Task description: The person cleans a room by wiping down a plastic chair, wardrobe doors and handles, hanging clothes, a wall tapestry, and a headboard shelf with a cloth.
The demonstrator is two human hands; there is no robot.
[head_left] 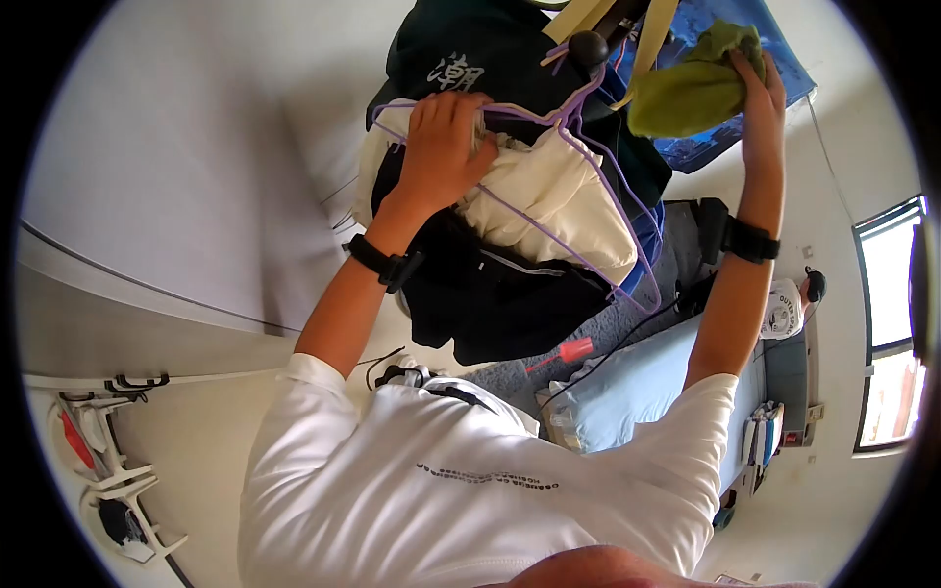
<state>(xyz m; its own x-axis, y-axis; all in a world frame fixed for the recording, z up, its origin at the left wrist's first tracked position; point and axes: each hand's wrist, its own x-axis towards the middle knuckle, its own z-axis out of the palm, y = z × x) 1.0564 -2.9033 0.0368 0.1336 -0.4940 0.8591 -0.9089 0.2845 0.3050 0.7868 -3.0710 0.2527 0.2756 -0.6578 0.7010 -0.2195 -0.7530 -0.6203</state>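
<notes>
Take the black round knob (588, 48) as your landmark. The olive-green, soft, plush-looking cloth (686, 98) is to the right of this knob. The purple thin triangular hanger (561, 121) is below the knob, with its body reaching to the left. Therefore the two things lie on different sides of the knob, and they are apart from each other. The long bottom bar of the hanger runs on a slant, from the far left of the knob down to a place below it and a little to the right. The long side of the cloth points from its bunched end, farther right of the knob, back toward the knob and slightly down.

Your left hand (446, 142) is the nearer one to the hanger. It is below and left of the knob, with the fingers bent over the left shoulder of the hanger, grasping it together with some of the cream-white smooth fabric garment (544, 186). The fingertips are hidden from you. Your right hand (765, 93) is right of the knob and grasps the bunched end of the green cloth; the rest of the cloth is loose.

Farther below the knob, under the cream garment, you see a black fabric garment (500, 314) with a zip-like line.
</notes>
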